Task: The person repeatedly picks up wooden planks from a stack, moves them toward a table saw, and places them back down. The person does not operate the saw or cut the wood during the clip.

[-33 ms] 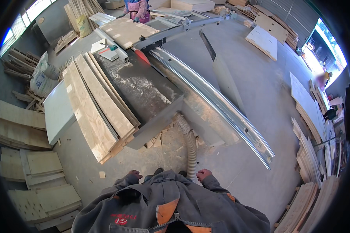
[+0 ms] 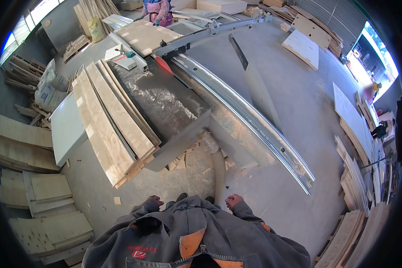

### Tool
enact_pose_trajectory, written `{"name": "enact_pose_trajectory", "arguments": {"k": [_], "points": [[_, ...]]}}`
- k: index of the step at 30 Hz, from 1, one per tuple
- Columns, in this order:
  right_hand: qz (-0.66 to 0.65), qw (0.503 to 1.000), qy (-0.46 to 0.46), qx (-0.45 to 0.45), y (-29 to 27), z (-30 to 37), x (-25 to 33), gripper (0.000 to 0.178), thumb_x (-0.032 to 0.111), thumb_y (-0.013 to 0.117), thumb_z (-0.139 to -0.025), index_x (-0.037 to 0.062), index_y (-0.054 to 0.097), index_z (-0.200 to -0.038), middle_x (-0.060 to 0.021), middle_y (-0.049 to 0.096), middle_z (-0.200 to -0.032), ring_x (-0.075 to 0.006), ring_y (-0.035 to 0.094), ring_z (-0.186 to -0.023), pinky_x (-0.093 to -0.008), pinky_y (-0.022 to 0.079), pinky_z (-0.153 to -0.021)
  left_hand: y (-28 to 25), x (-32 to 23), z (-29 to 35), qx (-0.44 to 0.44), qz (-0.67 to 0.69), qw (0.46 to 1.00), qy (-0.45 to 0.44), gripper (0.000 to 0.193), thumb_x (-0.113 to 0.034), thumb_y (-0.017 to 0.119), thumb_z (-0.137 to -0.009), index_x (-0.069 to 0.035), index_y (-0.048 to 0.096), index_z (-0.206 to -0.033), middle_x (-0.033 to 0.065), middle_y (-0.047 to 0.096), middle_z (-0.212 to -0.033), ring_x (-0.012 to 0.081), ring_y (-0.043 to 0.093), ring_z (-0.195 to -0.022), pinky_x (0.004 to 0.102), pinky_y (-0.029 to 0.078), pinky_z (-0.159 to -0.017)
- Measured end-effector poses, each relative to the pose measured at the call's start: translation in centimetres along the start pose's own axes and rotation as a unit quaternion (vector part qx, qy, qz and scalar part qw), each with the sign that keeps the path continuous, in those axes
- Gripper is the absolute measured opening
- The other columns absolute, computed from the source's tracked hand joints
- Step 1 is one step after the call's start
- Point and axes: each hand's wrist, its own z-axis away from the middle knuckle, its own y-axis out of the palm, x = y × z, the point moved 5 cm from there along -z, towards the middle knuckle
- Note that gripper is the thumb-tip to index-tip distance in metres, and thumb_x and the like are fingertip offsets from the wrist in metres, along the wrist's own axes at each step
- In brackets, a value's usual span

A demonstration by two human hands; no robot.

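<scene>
Low at my sides, my left hand and my right hand hang with fingers curled in. Nothing shows in either of them, and they touch nothing that I can see. In front of me stands a sliding table saw with a dark table strewn with pale sawdust. A red blade guard sits toward its far side. Long plywood strips lie stacked on the table's left part. A ribbed dust hose runs down from the saw to the floor beside my right hand.
The saw's long metal sliding rail reaches toward the near right. Beyond the saw, another person stands at a large plywood sheet. Stacked boards line the left, with more wood stacks on the right.
</scene>
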Motion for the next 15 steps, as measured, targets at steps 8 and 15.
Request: {"name": "enact_pose_trajectory", "arguments": {"k": [8, 15], "points": [[0.009, 1.0, -0.004, 0.004, 0.3, 0.0, -0.2, 0.03, 0.017, 0.068, -0.075, -0.003, 0.059, -0.096, -0.0121, 0.064, -0.075, -0.0179, 0.062, -0.06, -0.0311, 0.053, -0.055, -1.2, -2.0, 2.7, 0.005, 0.021, 1.0, -0.018, 0.06, -0.035, 0.07, -0.068, 0.001, 0.057, -0.115, 0.0196, 0.063, -0.105, 0.0274, 0.062, -0.095, 0.0339, 0.05, -0.082], [0.007, 1.0, -0.001, -0.007, 0.6, 0.8, 0.7, 0.028, 0.018, 0.069, -0.075, -0.0027, 0.061, -0.091, -0.0122, 0.065, -0.074, -0.0173, 0.063, -0.06, -0.0302, 0.053, -0.056, -1.9, -1.9, 2.5, -0.003, -0.01, 1.0, 0.014, 0.058, -0.032, 0.073, -0.068, 0.0, 0.058, -0.114, 0.018, 0.063, -0.104, 0.0263, 0.062, -0.094, 0.0343, 0.05, -0.081]]}}
